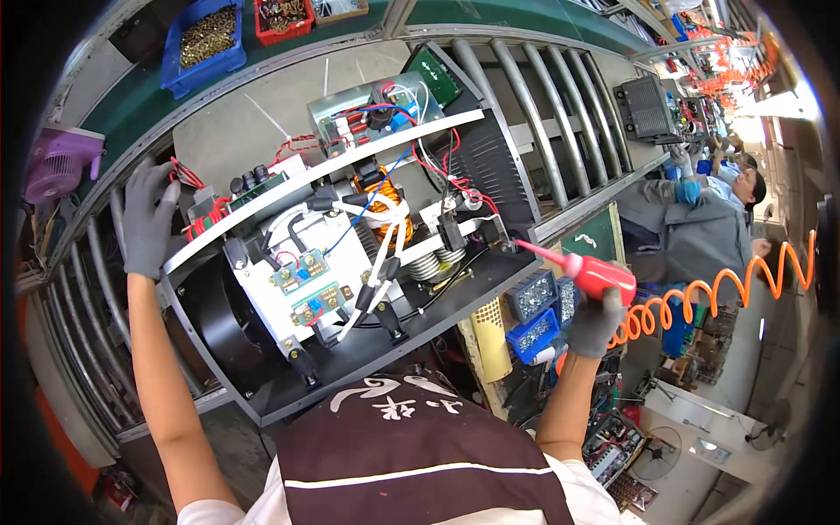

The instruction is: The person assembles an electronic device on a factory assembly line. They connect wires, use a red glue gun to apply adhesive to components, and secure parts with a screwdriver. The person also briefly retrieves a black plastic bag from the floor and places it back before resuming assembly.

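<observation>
My right hand (598,325), in a grey glove, is wrapped around a red squeeze bottle (604,277) with a long tapered nozzle. The nozzle points left, its tip close to the right end of an open black chassis (411,324). Whether the tip touches anything there, I cannot tell. Inside the chassis are an orange copper coil (379,208), white cables and small green circuit boards (317,304). A long white panel edge (324,173) runs across it. My left hand (150,219), also gloved, rests by the panel's left end, fingers stretched out beside red wires (189,175).
The chassis lies across a roller conveyor (542,122). Blue bins of small hardware (532,336) stand at the right, near an orange coiled hose (691,306). A blue bin of brass parts (203,44) sits at the back left. Another person (700,214) works farther right.
</observation>
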Motion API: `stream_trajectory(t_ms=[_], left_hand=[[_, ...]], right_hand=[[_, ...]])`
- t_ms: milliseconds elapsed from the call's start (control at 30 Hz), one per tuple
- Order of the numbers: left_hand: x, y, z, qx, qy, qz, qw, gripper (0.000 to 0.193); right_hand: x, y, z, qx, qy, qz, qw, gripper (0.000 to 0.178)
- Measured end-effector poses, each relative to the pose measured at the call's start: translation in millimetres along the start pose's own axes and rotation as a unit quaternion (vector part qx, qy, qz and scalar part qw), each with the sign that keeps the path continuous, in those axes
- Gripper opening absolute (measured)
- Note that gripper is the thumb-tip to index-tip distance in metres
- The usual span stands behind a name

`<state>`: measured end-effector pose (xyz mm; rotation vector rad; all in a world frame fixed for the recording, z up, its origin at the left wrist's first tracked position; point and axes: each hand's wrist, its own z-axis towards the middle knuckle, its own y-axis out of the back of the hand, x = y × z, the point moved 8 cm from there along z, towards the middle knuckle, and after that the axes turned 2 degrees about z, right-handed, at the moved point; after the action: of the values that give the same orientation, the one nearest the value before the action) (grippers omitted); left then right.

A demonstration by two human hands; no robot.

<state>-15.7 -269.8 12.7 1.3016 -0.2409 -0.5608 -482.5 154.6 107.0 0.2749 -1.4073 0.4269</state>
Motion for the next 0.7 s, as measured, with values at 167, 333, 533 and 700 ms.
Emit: stream_trajectory(t_ms=[167,333,533,700], left_hand=[[5,-4,1,0.011,0.011,0.001,1.000,0.033],[6,-5,3,0.038,0.017,-0.016,0.999,0.031],[-9,4,4,0.016,-0.003,-0.036,0.999,0.029],[9,-6,0,0.011,0.016,-0.040,0.999,0.029]], right_hand=[[22,-41,-5,0.087,0.134,-0.209,0.965,0.043],[29,-56,-8,0.110,0.201,-0.286,0.930,0.041],[22,-60,-5,0.117,0.199,-0.290,0.929,0.039],[27,-65,-8,0.147,0.223,-0.321,0.909,0.039]])
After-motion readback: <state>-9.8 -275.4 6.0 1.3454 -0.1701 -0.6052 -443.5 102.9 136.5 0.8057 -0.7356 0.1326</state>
